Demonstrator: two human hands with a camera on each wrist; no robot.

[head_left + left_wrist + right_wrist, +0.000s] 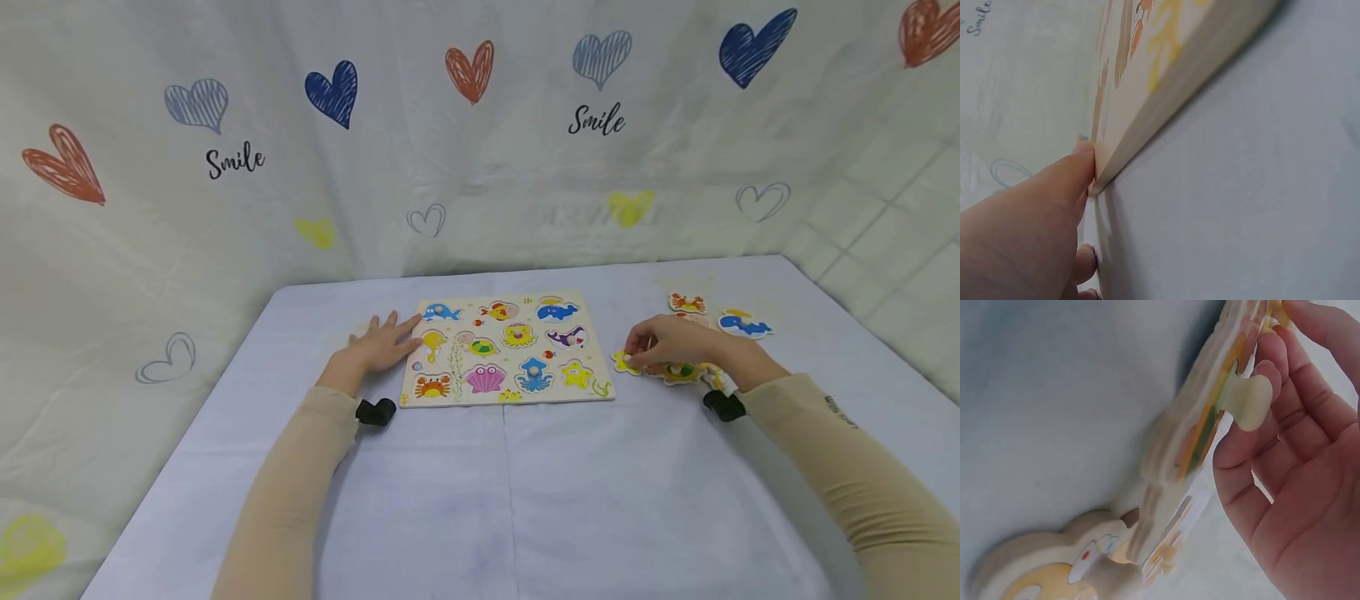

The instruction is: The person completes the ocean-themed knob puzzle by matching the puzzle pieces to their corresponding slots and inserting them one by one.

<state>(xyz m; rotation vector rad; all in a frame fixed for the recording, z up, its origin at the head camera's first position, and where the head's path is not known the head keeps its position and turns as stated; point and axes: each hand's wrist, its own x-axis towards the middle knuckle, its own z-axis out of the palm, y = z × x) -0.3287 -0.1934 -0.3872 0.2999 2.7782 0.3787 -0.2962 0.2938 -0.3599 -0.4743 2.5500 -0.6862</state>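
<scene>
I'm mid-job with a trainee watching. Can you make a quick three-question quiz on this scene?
1. Which hand touches the puzzle board? A) right B) left C) neither
2. True or false: the loose crab piece lies to the right of the board.
3. Fill in the blank: the right hand pinches a yellow piece shaped like a ____.

Key: 1. B, the left hand. 2. True. 3. Star.

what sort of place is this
Probably a small indoor play or filming corner: a sheet printed with hearts and "Smile" hangs behind a cloth-covered table, where a sea-animal puzzle board lies.
</scene>
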